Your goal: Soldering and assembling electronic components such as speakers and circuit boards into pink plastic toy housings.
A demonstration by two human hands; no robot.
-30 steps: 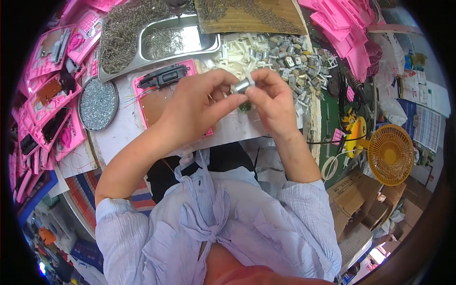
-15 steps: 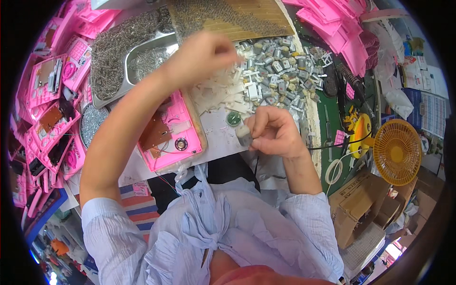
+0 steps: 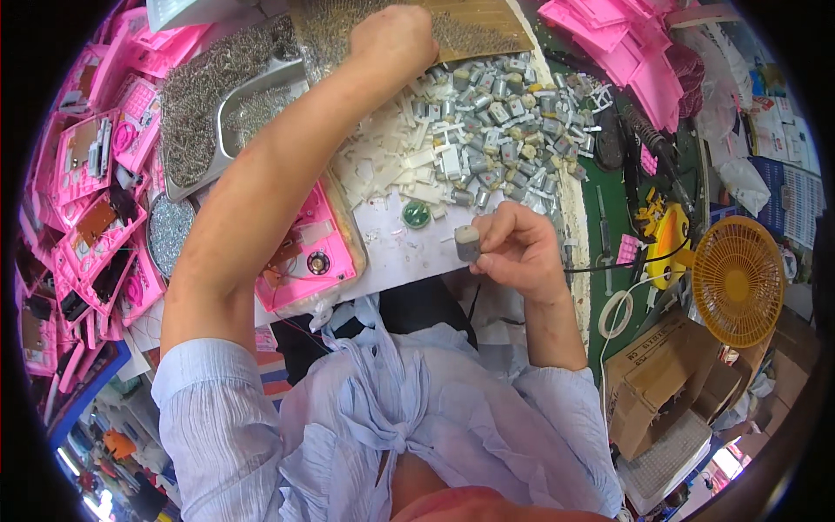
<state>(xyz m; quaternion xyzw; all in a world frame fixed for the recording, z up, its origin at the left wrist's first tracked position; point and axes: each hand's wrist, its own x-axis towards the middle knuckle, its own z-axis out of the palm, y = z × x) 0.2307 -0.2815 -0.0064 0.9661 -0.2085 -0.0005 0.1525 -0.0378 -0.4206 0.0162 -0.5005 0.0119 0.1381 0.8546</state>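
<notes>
Orange fan (image 3: pixel 737 280) right; cardboard boxes (image 3: pixel 674 374) below it.

Left hand (image 3: pixel 393 39) stretched far forward; right hand (image 3: pixel 517 248) curled near.

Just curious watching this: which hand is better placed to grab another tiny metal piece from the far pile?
Probably the left hand: it is stretched over the pile of small metal bits, while the right hand holds a small grey motor near the body.

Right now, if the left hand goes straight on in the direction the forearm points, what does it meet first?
The left hand already rests on the heap of small metal pins on the brown board, so probably more pins there; depth is hard to judge.
</notes>
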